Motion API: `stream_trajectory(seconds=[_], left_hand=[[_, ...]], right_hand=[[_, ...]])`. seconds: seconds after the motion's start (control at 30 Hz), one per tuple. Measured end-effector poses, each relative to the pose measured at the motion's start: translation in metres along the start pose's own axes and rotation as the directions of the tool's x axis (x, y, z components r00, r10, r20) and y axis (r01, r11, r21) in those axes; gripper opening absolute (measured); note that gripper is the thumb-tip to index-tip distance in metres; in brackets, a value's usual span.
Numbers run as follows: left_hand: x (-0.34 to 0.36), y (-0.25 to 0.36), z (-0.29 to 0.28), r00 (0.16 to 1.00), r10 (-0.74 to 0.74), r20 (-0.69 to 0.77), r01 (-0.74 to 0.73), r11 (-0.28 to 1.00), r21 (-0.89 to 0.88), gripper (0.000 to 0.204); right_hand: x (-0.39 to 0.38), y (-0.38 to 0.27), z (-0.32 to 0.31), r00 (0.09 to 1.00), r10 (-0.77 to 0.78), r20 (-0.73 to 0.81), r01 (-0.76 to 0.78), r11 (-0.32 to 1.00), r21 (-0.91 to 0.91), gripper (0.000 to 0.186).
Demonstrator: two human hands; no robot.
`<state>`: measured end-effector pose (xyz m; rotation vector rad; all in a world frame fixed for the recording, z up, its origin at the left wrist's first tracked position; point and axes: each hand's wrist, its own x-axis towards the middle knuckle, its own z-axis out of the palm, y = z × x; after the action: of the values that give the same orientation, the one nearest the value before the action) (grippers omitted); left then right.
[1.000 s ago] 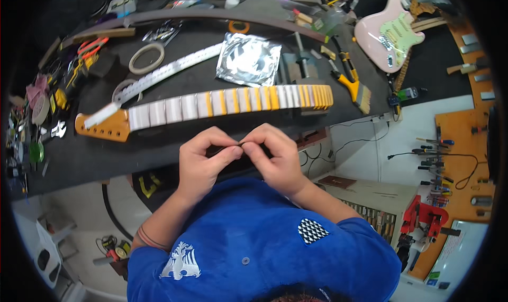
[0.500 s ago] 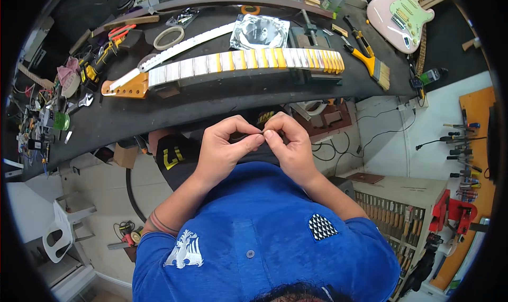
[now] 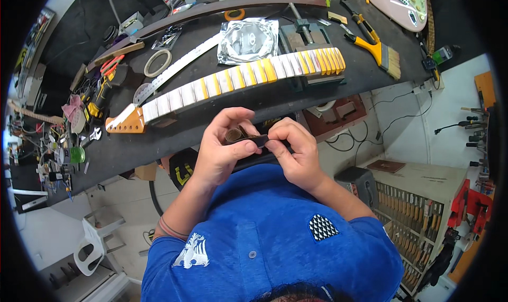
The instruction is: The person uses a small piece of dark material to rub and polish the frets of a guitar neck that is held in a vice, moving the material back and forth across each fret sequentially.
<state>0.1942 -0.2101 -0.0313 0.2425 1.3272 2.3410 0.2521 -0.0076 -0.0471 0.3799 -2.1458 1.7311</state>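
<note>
My left hand point(image 3: 219, 148) is curled round a dark strip point(image 3: 234, 135), rolled into a loose coil at one end, probably abrasive sheet or thin material. My right hand point(image 3: 297, 156) pinches the flat end of that strip between thumb and forefinger. Both hands are in front of my body, short of the bench's near edge. Beyond them on the bench lies a guitar neck point(image 3: 227, 82) covered in white and yellow tape strips, with an orange-brown headstock point(image 3: 126, 125) at the left and the other end resting over a metal vise point(image 3: 319, 81).
The black bench point(image 3: 198, 109) holds a long white straightedge point(image 3: 185, 58), tape roll point(image 3: 157, 64), foil packet point(image 3: 248, 40), yellow-handled brush point(image 3: 382, 56) and scattered tools point(image 3: 98, 101). A pink guitar point(image 3: 399, 6) is at back right; a drawer cabinet point(image 3: 407, 217) and wall cables point(image 3: 402, 117) are right.
The dark strip between my fingers now shows a coiled end. My left fingers have lifted and opened round it, and my right hand has shifted slightly right. The view has shifted as my head moved.
</note>
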Motion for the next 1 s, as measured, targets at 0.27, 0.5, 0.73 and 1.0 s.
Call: stream_trajectory(seconds=[0.27, 0.5, 0.73, 1.0], left_hand=[[0.065, 0.04, 0.01, 0.947, -0.147, 0.285, 0.008, 0.9, 0.435, 0.012], [0.147, 0.075, 0.037, 0.622, 0.103, 0.776, -0.78, 0.171, 0.602, 0.028], [0.211, 0.072, 0.027, 0.402, -0.095, 0.911, -0.915, -0.006, 0.404, 0.039], [0.218, 0.077, 0.028, 0.337, -0.3, 0.892, -0.933, 0.018, 0.358, 0.043]], right_hand=[[0.026, 0.022, -0.021, 0.996, 0.001, -0.091, -0.003, 1.0, -0.02, 0.011], [0.049, 0.05, -0.05, 0.961, -0.181, -0.211, 0.1, 0.933, -0.345, 0.028], [0.05, 0.111, -0.091, 0.808, -0.305, -0.504, -0.099, 0.773, -0.626, 0.03], [0.05, 0.141, -0.095, 0.775, -0.396, -0.492, -0.06, 0.73, -0.681, 0.038]])
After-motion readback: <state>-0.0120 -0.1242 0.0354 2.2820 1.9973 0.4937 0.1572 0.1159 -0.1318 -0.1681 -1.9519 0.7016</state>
